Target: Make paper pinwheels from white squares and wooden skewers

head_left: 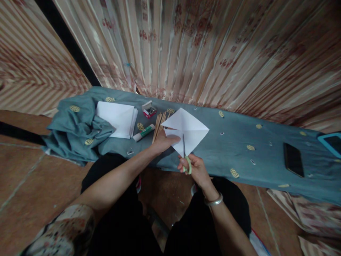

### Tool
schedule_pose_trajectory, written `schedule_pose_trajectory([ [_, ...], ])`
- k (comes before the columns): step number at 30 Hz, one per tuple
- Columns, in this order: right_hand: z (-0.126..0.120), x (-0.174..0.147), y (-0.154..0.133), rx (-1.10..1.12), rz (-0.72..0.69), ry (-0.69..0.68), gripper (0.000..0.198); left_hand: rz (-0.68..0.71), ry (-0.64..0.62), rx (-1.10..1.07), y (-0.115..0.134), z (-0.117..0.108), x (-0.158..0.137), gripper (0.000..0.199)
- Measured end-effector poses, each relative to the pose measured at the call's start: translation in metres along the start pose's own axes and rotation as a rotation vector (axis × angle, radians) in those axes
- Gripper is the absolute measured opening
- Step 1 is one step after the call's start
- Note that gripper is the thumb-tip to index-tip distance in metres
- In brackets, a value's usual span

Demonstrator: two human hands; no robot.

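Note:
A white square of paper [193,128] with crossing creases is held with one corner toward me. My left hand [166,141] pinches its left side, thumb on top and fingers beneath. A slit runs in from the paper's left corner. My right hand [195,167] grips the light green handles of a pair of scissors [188,165]. Their blades lie along the crease at the near corner, pointing toward the paper's middle. Thin wooden sticks [157,124] lie beside my left hand, partly under the paper. A green and white glue stick [144,132] rests left of them.
A stack of white paper [117,119] lies on the left, beside bunched teal cloth [77,122]. Behind the glue stick stands a small open red and white box [149,109] of metal bits. A dark phone [293,160] and a blue-edged device [331,144] lie to the right. Curtains [191,53] hang behind.

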State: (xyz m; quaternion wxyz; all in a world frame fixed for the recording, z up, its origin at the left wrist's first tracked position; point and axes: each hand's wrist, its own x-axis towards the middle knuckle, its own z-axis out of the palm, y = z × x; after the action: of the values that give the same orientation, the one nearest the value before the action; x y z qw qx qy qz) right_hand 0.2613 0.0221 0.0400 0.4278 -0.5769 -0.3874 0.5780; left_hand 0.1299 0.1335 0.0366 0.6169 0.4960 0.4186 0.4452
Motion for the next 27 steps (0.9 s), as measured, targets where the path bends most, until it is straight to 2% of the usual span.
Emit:
schedule_pose_trajectory([
  [7,-0.011,-0.005,-0.001,-0.037,-0.001,-0.081,0.046,-0.027,0.031,-0.061,0.003,-0.007,0.007,0.033],
  [15,-0.046,-0.019,-0.012,-0.129,0.053,-0.146,0.050,-0.028,0.098,-0.116,0.007,-0.019,0.018,0.031],
  [17,-0.056,-0.021,-0.012,-0.123,0.030,-0.081,0.049,-0.014,0.098,-0.102,0.008,-0.021,0.019,0.029],
  [19,-0.065,-0.020,-0.010,-0.089,-0.034,0.047,0.048,-0.007,0.073,-0.084,0.008,-0.021,0.018,0.031],
  [23,-0.081,-0.012,-0.008,0.048,-0.154,0.305,0.049,-0.024,-0.058,0.009,0.005,-0.018,0.014,0.030],
  [25,-0.086,-0.005,-0.010,0.109,-0.173,0.364,0.053,-0.043,-0.136,0.106,0.003,-0.015,0.010,0.023],
  [27,-0.090,0.001,-0.013,0.137,-0.176,0.368,0.055,-0.068,-0.228,0.194,0.001,-0.011,0.007,0.018],
])
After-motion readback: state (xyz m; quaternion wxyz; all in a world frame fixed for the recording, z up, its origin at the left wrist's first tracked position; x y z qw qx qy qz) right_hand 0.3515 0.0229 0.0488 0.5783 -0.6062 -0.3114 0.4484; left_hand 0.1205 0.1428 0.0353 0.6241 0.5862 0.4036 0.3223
